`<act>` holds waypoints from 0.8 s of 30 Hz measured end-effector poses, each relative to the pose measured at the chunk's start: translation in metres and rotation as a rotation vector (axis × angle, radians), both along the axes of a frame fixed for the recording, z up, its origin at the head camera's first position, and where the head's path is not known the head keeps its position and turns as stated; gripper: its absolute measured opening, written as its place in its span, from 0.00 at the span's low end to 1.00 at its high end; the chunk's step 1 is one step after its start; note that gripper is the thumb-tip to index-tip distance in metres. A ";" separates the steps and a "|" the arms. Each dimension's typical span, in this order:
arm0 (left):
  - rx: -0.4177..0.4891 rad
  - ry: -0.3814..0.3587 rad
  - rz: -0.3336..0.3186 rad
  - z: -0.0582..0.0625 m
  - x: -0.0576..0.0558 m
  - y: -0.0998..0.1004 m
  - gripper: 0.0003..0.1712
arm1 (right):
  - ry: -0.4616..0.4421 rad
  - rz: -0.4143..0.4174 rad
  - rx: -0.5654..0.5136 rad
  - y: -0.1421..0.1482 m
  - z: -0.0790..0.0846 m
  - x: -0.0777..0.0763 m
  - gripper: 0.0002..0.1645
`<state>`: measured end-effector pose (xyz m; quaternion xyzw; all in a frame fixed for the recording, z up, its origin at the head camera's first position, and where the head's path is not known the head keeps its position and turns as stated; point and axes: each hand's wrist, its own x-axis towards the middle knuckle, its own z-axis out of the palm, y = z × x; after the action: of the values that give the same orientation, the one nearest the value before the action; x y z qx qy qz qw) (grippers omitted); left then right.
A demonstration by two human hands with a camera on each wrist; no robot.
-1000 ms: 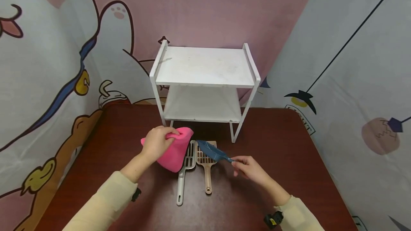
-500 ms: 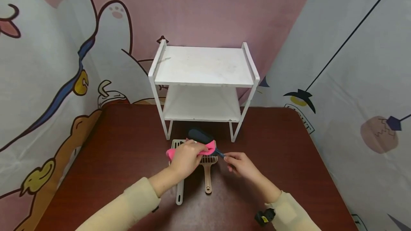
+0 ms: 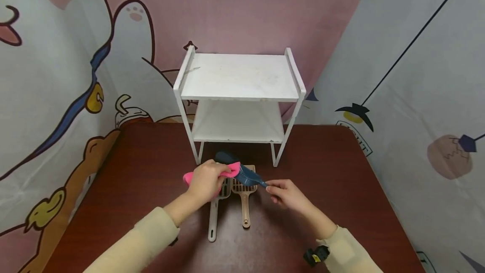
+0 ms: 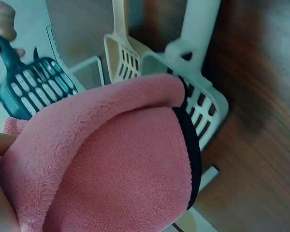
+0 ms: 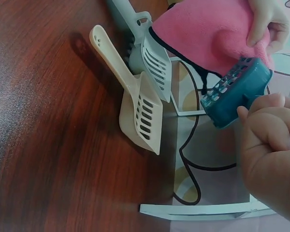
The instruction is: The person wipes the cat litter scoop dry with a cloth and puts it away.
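Observation:
My left hand grips a folded pink cloth, with a black border visible in the left wrist view. Held by its handle in my right hand is a blue slotted litter scoop. Cloth and scoop meet in the head view; the right wrist view has the cloth against the scoop's slotted head. Below them on the table lie a pale grey litter scoop and a beige one, side by side. The cloth and left hand hide part of the grey scoop's head.
A white two-tier shelf stands behind the scoops on the dark red-brown table. Printed cloth with cartoon figures hangs behind and along both sides. Each wrist carries a small black device.
My left hand swung right with the cloth over the blue scoop, then drew back slightly left. The right hand moved slightly left, keeping hold of the scoop. Both lying scoops stayed put.

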<state>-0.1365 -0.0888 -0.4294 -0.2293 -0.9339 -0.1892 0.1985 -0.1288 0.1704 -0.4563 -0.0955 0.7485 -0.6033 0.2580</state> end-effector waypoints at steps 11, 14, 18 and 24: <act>0.109 -0.071 0.171 -0.002 -0.020 -0.027 0.11 | -0.104 0.029 -0.107 0.007 -0.006 0.003 0.26; 0.136 -0.076 0.186 0.001 -0.019 -0.027 0.12 | -0.115 0.052 -0.132 0.009 -0.008 0.002 0.27; 0.158 -0.003 0.139 0.007 -0.011 -0.016 0.12 | -0.137 0.090 -0.159 0.008 -0.011 0.002 0.26; 0.111 0.249 -0.101 0.010 0.004 0.009 0.13 | -0.197 0.122 -0.217 0.001 -0.011 0.002 0.23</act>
<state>-0.1326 -0.0799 -0.4191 -0.2865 -0.8774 -0.2203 0.3154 -0.1270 0.1711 -0.4670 -0.1084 0.6428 -0.6703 0.3546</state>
